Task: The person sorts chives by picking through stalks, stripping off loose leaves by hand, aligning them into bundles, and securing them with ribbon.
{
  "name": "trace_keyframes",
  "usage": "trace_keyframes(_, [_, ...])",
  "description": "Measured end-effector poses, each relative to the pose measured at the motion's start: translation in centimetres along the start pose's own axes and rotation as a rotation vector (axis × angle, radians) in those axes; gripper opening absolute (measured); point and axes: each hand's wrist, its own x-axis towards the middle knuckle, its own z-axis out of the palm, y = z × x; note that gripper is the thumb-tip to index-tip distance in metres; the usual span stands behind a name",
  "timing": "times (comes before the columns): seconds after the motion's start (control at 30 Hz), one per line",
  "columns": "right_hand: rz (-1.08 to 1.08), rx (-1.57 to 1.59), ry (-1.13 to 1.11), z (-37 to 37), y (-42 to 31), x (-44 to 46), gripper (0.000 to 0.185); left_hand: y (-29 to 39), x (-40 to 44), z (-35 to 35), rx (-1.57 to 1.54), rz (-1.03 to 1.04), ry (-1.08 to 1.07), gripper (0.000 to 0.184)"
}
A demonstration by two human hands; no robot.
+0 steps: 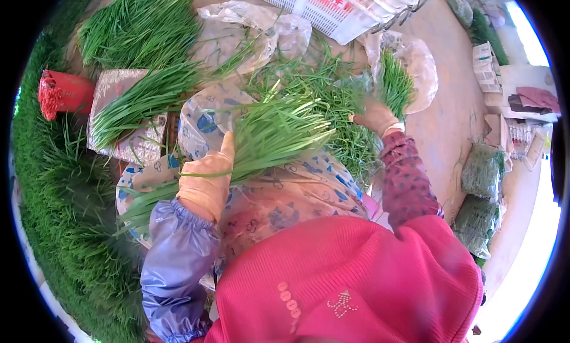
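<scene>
My left hand [208,174], in a pale glove, is closed around a bunch of long green chives [279,129]. The pale cut ends point right, and the leaves trail back under my wrist across my lap. A clear plastic sheet with blue prints [285,194] covers my lap beneath them. My right hand [375,116], gloved too, is over the right side of a heap of loose green leaves [350,147]. Motion blurs its fingers, so their grip does not show. Just beyond it, more chives [396,79] stand in a clear plastic bag [424,76].
Chives lie across a flat box [127,144] at the left, beside a red container [68,94] with red ties. A large chive pile [139,28] is behind it. White crates [314,10] stand at the back. Bagged greens [481,171] sit at the right.
</scene>
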Motion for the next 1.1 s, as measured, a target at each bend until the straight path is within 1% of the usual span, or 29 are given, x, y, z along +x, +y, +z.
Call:
trace_keyframes(0.03, [-0.032,-0.065,0.023,-2.5,-2.7,-1.7,0.072,-0.1,-0.1,0.1,0.021,0.031,0.062,0.073])
trace_keyframes(0.07, [-0.234,0.058,0.033,-4.3,-4.6,-2.5,0.074,-0.1,0.1,0.4,0.025,0.033,0.058,0.073])
trace_keyframes(0.1, [-0.432,0.185,0.047,-5.5,-6.4,-3.2,0.075,-0.2,0.3,0.9,0.081,0.043,0.118,0.073])
trace_keyframes(0.13, [-0.510,0.164,0.020,-6.1,-8.6,-3.8,0.076,-0.2,0.7,1.4,0.141,0.059,0.178,0.073])
trace_keyframes(0.17, [-0.588,0.143,0.000,-6.4,-10.9,-4.2,0.077,-0.1,1.0,1.8,0.156,0.071,0.181,0.073])
trace_keyframes(0.23, [-0.671,0.098,-0.068,-6.4,-16.0,-4.1,0.072,0.1,1.2,2.4,0.307,0.073,0.351,0.073])
trace_keyframes(0.27, [-0.670,0.108,-0.059,-6.0,-17.3,-4.0,0.072,0.2,1.0,2.0,0.320,0.076,0.353,0.073])
trace_keyframes(0.33, [-0.713,0.435,-0.230,-5.0,-19.3,-3.7,0.059,0.5,0.2,1.1,0.208,-0.065,0.102,0.090])
trace_keyframes(0.37, [-0.717,0.447,-0.232,-4.3,-19.6,-3.5,0.059,0.1,-0.1,2.1,0.248,-0.081,0.175,0.092])
trace_keyframes(0.43, [-0.523,0.849,-0.091,-2.6,-19.7,-2.7,0.038,0.1,-0.7,2.6,0.291,-0.113,0.187,0.092])
trace_keyframes(0.47, [-0.518,0.854,-0.084,-1.8,-19.6,-2.0,0.038,0.3,-0.9,2.6,0.322,-0.143,0.211,0.093])
trace_keyframes(0.53, [-0.301,1.301,-0.062,-1.0,-18.7,-0.9,0.022,0.4,-1.1,3.4,0.342,-0.131,0.231,0.093])
trace_keyframes(0.57, [-0.124,1.556,0.010,-1.4,-18.4,-1.3,0.017,0.0,-1.0,4.6,0.430,-0.114,0.420,0.088])
trace_keyframes(0.6, [-0.124,1.556,0.021,-0.8,-17.1,0.0,0.017,-0.2,-1.0,5.4,0.515,-0.098,0.610,0.084])
trace_keyframes(0.63, [-0.006,2.032,-0.191,0.5,-14.7,2.3,0.013,-0.2,-1.3,5.7,0.493,-0.122,0.563,0.084])
trace_keyframes(0.67, [0.130,2.493,-0.436,0.9,-12.9,3.6,0.011,-0.4,-1.6,5.7,0.493,-0.117,0.570,0.084])
trace_keyframes(0.7, [0.127,2.495,-0.428,0.4,-12.0,3.6,0.011,-0.7,-1.9,5.7,0.421,-0.073,0.566,0.083])
trace_keyframes(0.73, [0.222,2.484,-0.350,-0.1,-11.3,3.5,0.010,-0.9,-2.3,5.6,0.346,-0.030,0.560,0.083])
trace_keyframes(0.77, [0.319,2.467,-0.274,-0.5,-10.4,3.4,0.010,-0.8,-2.7,5.3,0.329,-0.055,0.508,0.081])
trace_keyframes(0.8, [0.322,2.465,-0.273,-0.4,-9.1,3.6,0.010,-0.9,-3.0,5.6,0.326,-0.054,0.506,0.081])
trace_keyframes(0.87, [0.103,2.522,-0.325,0.0,-6.0,4.3,0.011,-1.5,-3.6,6.1,0.355,-0.077,0.544,0.081])
trace_keyframes(0.9, [0.107,2.522,-0.326,-0.3,-4.4,4.1,0.011,-2.0,-3.9,6.3,0.306,-0.077,0.542,0.080])
trace_keyframes(0.97, [-0.040,2.627,-0.313,-1.1,-1.1,3.8,0.021,-2.8,-4.7,6.7,0.301,-0.079,0.555,0.080])
trace_keyframes(1.0, [-0.039,2.624,-0.317,-1.6,0.2,3.8,0.021,-3.0,-5.0,6.9,0.296,-0.082,0.570,0.080])
trace_keyframes(1.03, [0.067,1.917,-0.215,-2.1,1.5,3.7,0.021,-3.2,-5.1,7.2,0.322,-0.096,0.617,0.082])
trace_keyframes(1.07, [0.143,1.206,-0.117,-2.7,2.0,3.6,0.026,-3.1,-5.1,7.2,0.320,-0.097,0.617,0.082])
trace_keyframes(1.1, [0.387,0.563,-0.087,-6.5,-4.1,0.1,0.045,-3.1,-5.2,7.2,0.325,-0.102,0.628,0.082])
